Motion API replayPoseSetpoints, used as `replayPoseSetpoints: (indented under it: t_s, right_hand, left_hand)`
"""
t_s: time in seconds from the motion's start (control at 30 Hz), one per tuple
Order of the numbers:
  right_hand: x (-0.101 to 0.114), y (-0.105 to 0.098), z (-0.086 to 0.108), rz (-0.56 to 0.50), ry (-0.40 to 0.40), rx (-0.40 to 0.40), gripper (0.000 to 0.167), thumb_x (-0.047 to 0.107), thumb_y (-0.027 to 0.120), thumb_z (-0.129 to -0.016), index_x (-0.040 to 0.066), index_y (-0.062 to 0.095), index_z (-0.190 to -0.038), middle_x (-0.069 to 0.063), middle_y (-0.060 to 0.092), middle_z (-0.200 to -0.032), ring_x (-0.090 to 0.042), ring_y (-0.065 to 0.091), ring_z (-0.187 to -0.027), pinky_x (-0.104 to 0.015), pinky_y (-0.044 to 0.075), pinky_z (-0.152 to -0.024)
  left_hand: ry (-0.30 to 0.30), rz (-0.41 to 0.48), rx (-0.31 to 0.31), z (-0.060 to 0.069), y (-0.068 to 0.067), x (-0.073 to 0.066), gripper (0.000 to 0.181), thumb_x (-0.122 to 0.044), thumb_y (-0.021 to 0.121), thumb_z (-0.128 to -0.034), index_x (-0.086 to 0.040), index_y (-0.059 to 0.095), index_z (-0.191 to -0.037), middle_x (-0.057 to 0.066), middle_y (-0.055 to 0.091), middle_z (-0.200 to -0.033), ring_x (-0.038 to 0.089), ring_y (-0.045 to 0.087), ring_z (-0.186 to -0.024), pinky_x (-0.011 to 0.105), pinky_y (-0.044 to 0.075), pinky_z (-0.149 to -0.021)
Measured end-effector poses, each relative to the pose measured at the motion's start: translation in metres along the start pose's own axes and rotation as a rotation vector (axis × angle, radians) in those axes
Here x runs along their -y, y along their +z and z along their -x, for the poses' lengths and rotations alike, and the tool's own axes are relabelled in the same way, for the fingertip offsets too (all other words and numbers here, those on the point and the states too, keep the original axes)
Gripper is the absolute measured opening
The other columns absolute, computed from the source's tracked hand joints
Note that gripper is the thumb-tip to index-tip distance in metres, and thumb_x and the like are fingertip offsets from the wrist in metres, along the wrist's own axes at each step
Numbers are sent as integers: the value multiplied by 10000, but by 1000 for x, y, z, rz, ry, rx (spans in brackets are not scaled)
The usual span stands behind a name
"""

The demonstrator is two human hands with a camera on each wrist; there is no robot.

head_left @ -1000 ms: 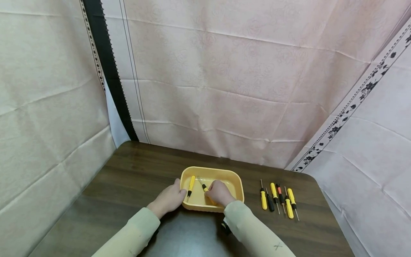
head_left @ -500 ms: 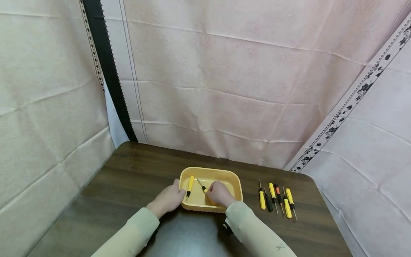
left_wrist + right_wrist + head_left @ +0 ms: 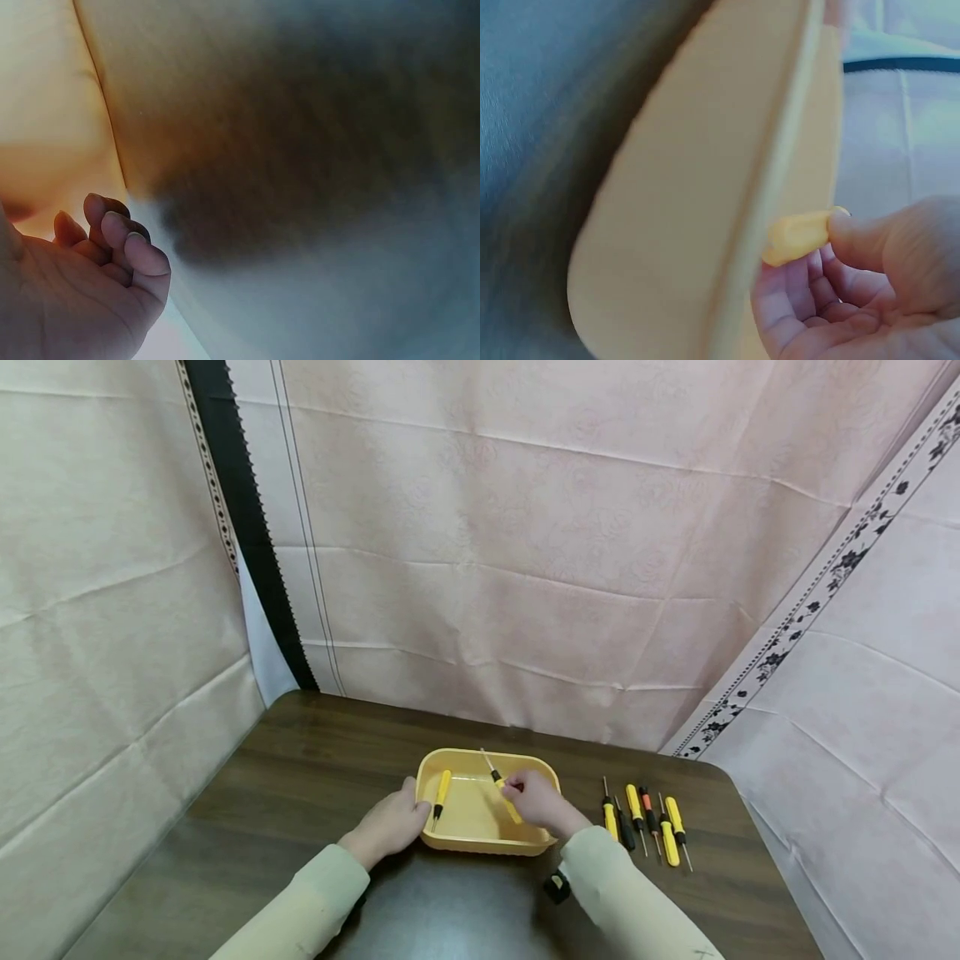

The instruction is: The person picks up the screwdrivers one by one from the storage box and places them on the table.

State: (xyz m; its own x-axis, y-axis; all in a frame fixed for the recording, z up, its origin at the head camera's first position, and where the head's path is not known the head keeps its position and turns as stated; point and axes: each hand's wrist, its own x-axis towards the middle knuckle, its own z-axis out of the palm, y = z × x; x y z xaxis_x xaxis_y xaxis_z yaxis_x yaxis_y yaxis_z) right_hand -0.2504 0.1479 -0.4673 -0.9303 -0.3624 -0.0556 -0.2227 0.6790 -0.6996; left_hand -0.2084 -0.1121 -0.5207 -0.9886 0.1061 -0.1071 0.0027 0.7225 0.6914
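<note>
A shallow yellow tray (image 3: 487,844) stands on the dark table. My left hand (image 3: 386,827) grips the tray's left end, thumb near the front corner; the left wrist view shows that hand's fingers (image 3: 146,259) curled. Over the tray's right half, my right hand (image 3: 542,802) pinches a screwdriver with a yellow handle (image 3: 513,812), its shaft slanting toward the far rim. In the right wrist view the handle (image 3: 799,238) sits between thumb and fingers, partly behind the tray wall. Another yellow screwdriver (image 3: 442,789) lies in the tray's left part, tip toward me.
Several screwdrivers lie in a row on the table right of the tray: yellow-handled ones (image 3: 669,843), a black one (image 3: 626,829) and a red-and-black one (image 3: 648,810). A pale cloth (image 3: 480,568) hangs behind the table (image 3: 322,760). The right forearm passes close to the row.
My right hand has moved right and away from me, bringing the pinched screwdriver up from the tray's floor. The left hand stays at the tray's left end.
</note>
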Motion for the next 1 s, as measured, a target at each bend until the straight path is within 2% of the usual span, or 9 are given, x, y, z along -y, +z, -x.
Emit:
replayPoseSetpoints:
  t_s: [0.1, 0.17, 0.33, 0.43, 0.67, 0.8, 1.0]
  right_hand:
    - [-5, -14, 3, -85, 46, -18, 204, 129, 564, -974, 8, 621, -819, 5, 466, -619, -129, 406, -523, -283, 354, -500]
    - [-10, -22, 5, -151, 92, -29, 204, 147, 556, -983, 3, 625, -856, -12, 495, -658, -137, 433, -543, -285, 376, -508]
    - [-19, -39, 8, -259, 195, -81, 243, 178, 566, -982, -18, 637, -1107, -92, 625, -966, -183, 585, -783, -331, 504, -672]
    - [-23, -48, 12, -281, 222, -99, 281, 194, 561, -985, -20, 624, -1157, -123, 627, -1045, -206, 602, -839, -347, 520, -709]
    - [-38, -64, 26, -293, 240, -128, 287, 207, 556, -989, -27, 624, -1140, -127, 621, -1021, -212, 604, -823, -404, 527, -739]
    - [-49, -76, 38, -287, 231, -128, 321, 224, 541, -996, -27, 606, -1185, -129, 614, -1044, -223, 596, -855, -443, 507, -791]
    - [-81, -103, 57, -280, 248, -153, 420, 302, 537, -996, -4, 567, -1283, -133, 612, -1063, -211, 591, -831, -411, 505, -763]
  left_hand:
    - [-6, 0, 1, 0, 0, 1, 492, -300, 426, -982, 27, 361, -1343, 52, 556, -877, 176, 524, -706, 352, 434, -663]
    - [-12, -4, 1, 0, -1, 1, 502, -306, 426, -980, 27, 359, -1351, 58, 561, -898, 176, 527, -718, 358, 437, -678]
    - [-17, -15, -3, -1, -1, 2, 543, -308, 431, -977, 45, 338, -1380, 75, 570, -950, 176, 529, -743, 370, 443, -705]
    - [-12, -12, -3, -1, 0, 3, 537, -306, 426, -980, 43, 340, -1380, 74, 575, -939, 177, 532, -744, 370, 444, -710]
    - [-9, -2, 9, -1, 2, 5, 524, -302, 414, -984, 31, 341, -1382, 52, 566, -919, 174, 530, -744, 367, 438, -712]
    - [-3, 0, 12, -1, 2, 5, 504, -297, 413, -985, 29, 350, -1365, 52, 565, -894, 178, 529, -732, 364, 437, -701]
    - [3, 4, 13, 0, 0, 4, 473, -292, 413, -987, 24, 367, -1336, 43, 554, -866, 176, 523, -719, 356, 433, -686]
